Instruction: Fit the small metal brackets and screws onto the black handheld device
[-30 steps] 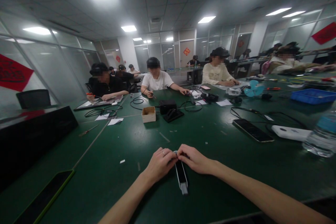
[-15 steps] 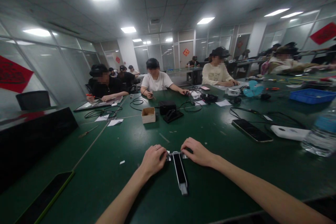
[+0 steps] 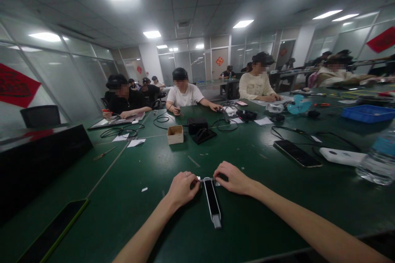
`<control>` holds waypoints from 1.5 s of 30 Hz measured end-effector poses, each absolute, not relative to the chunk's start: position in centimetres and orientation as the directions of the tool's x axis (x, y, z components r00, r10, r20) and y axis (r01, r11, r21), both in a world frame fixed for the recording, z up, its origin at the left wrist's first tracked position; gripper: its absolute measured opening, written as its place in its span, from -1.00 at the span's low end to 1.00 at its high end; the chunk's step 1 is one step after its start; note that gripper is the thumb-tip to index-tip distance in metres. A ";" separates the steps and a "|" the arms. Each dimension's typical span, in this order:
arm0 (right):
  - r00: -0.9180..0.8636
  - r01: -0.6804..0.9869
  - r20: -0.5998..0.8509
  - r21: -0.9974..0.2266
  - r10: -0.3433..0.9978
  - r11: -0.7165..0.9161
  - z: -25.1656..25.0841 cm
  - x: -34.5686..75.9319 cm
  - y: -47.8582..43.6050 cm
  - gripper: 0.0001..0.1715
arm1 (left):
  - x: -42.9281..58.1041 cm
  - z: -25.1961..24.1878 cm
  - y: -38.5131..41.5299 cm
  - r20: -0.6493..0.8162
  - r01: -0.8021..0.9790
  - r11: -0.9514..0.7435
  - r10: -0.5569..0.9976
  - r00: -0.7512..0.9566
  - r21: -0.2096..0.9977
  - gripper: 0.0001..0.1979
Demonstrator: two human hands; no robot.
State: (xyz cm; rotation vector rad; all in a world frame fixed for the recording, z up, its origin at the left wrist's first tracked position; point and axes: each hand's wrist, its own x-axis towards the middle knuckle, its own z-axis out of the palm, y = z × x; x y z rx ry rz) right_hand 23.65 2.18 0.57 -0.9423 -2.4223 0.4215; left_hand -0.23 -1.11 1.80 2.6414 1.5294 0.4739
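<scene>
A narrow black and silver device (image 3: 212, 202) lies on the green table (image 3: 129, 197), its long axis pointing toward me. My left hand (image 3: 181, 189) is curled at the left of its far end, fingertips pinching a small silver piece there. My right hand (image 3: 233, 178) is curled at the right of the same end, fingers closed on the piece on that side. What the small pieces are I cannot make out.
A phone (image 3: 297, 153), a white power bank (image 3: 342, 156) and a water bottle (image 3: 378, 156) lie to the right. A small cardboard box (image 3: 175, 134) and black charger (image 3: 201, 130) sit ahead. A dark tablet (image 3: 49, 234) lies at near left. Several people work across the table.
My hands have drawn apart from the middle of the device's far end to either side of it. The device has stayed in place.
</scene>
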 end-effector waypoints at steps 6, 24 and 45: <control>-0.638 0.549 0.323 -0.446 0.699 0.707 0.4 23.7 2.3 -0.85 | -0.3 1.8 -1.1 0.221 0.834 -0.509 0.857 0.466 0.215 -0.84; -0.643 0.559 0.285 -0.460 0.711 0.690 0.2 23.8 2.5 -0.85 | -0.3 1.7 -1.1 0.254 0.806 -0.557 0.824 0.507 0.200 -0.85; -0.643 0.555 0.320 -0.432 0.696 0.711 -0.2 23.6 2.6 -0.87 | -0.3 1.0 -0.7 0.251 0.810 -0.550 0.829 0.500 0.204 -0.86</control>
